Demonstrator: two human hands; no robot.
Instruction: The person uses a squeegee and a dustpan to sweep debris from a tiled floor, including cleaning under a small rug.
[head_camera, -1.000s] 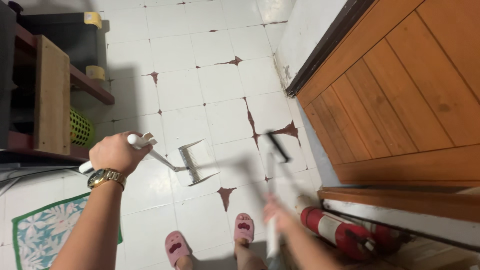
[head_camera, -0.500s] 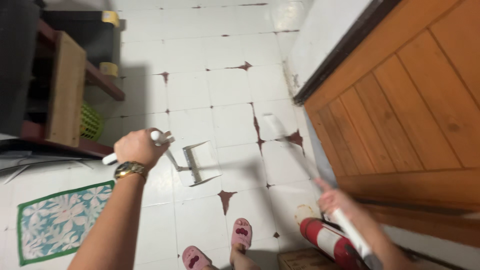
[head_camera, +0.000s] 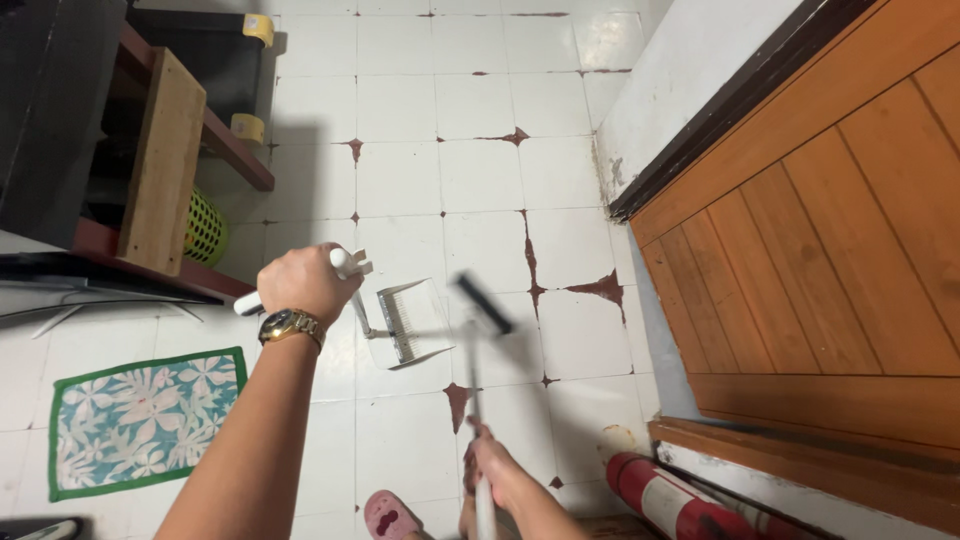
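Observation:
My left hand (head_camera: 302, 283), with a gold watch on the wrist, grips the white handle of a long-handled dustpan (head_camera: 408, 322). The grey pan rests tilted on the white tiled floor (head_camera: 420, 180), with its comb edge facing right. My right hand (head_camera: 493, 468) holds the pale stick of a broom low in the frame. The dark broom head (head_camera: 484, 304) is blurred and sits just right of the pan's mouth.
A dark wooden shelf unit (head_camera: 160, 160) with a green basket (head_camera: 205, 228) stands at left. A floral mat (head_camera: 140, 418) lies at lower left. An orange wooden door (head_camera: 830, 230) fills the right. A red and white cylinder (head_camera: 665, 498) lies at the door's foot. My pink slipper (head_camera: 388, 516) shows at the bottom.
The broom has swung from the far right by the door to the middle, its head now beside the dustpan. My left hand keeps the dustpan in about the same spot.

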